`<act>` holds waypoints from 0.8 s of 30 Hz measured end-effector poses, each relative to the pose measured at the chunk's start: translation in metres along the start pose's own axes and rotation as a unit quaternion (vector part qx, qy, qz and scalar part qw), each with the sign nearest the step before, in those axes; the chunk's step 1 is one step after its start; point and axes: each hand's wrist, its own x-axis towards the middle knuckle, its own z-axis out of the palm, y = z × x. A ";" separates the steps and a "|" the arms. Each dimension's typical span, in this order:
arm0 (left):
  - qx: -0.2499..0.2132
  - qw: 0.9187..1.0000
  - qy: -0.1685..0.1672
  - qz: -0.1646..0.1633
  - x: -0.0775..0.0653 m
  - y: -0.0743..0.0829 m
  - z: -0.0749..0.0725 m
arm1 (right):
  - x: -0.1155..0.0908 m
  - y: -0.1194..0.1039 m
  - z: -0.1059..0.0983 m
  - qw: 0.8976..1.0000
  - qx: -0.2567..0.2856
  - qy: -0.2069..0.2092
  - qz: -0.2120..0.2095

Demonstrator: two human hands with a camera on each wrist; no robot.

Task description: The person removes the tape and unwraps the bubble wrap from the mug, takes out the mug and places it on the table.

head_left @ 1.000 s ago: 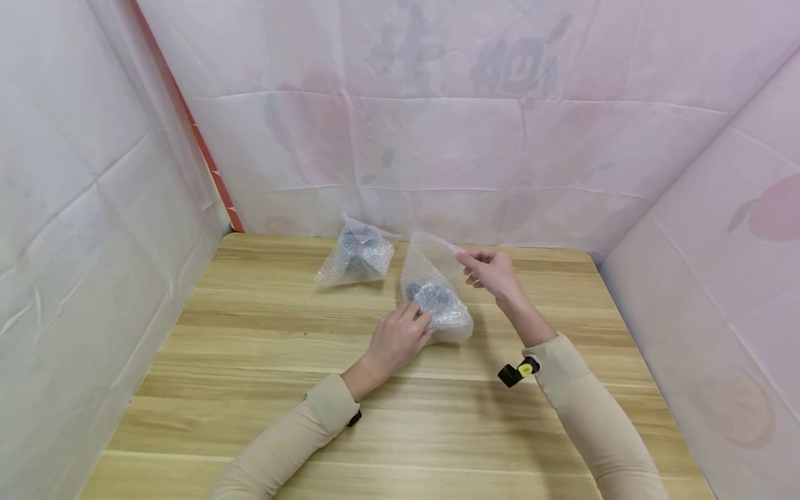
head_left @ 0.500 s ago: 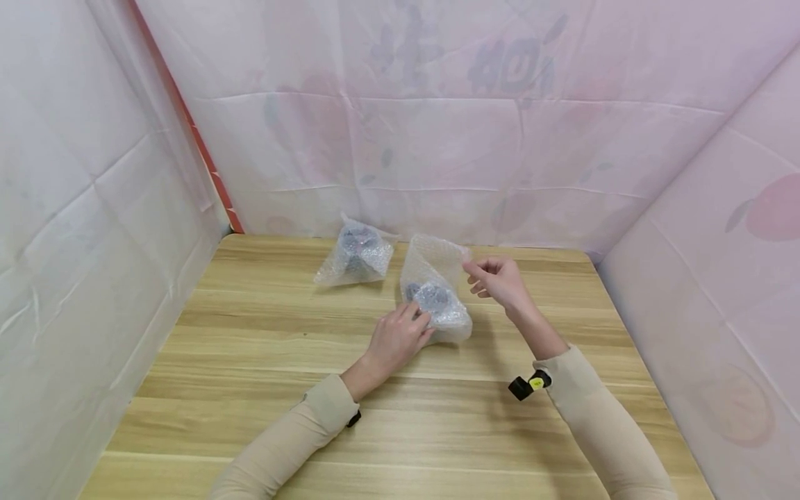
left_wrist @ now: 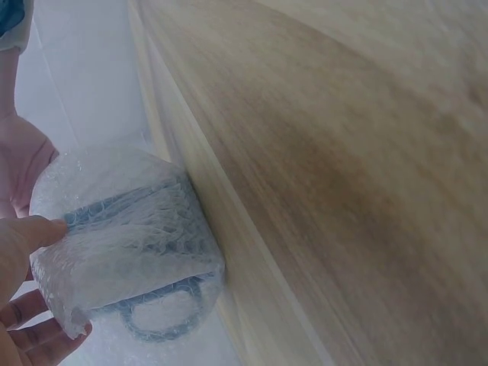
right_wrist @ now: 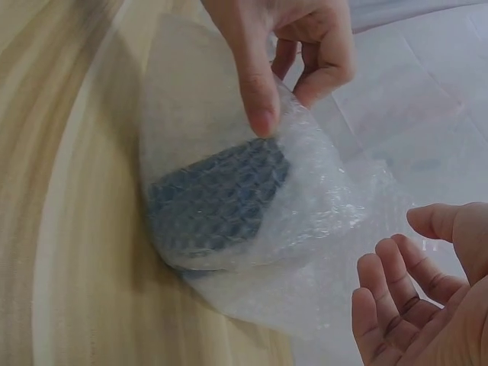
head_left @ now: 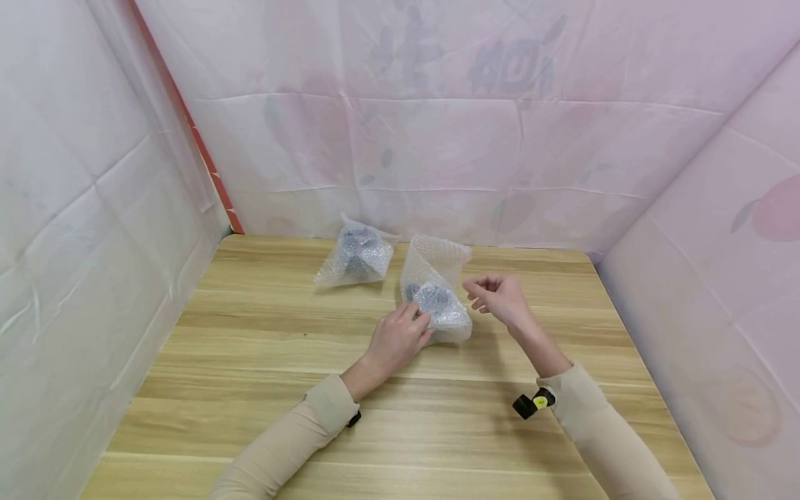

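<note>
A blue mug (left_wrist: 171, 326), its handle showing through the plastic in the left wrist view, lies inside a bubble-wrap bag (head_left: 437, 260). My left hand (head_left: 398, 337) grips the near end of this bag, the thumb on one face and the fingers on the other. Just right of the bag hovers my right hand (head_left: 500, 298), loosely curled and holding nothing. In the right wrist view a gap separates the right fingertips (right_wrist: 370, 263) from the plastic. The bag's far end stands up loosely, away from both hands.
A second bubble-wrapped item (head_left: 359, 253) stands at the back of the wooden table (head_left: 250, 347), left of the first. Fabric walls (head_left: 437, 160) enclose the table at the back and both sides.
My right hand has let go of the bag's upper right edge and moved a little down and toward me. The left hand stays put on the bag.
</note>
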 end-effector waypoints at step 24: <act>0.012 1.000 -0.009 0.001 0.000 0.000 -0.001 | -0.022 0.016 0.033 0.999 -0.035 0.022 -0.017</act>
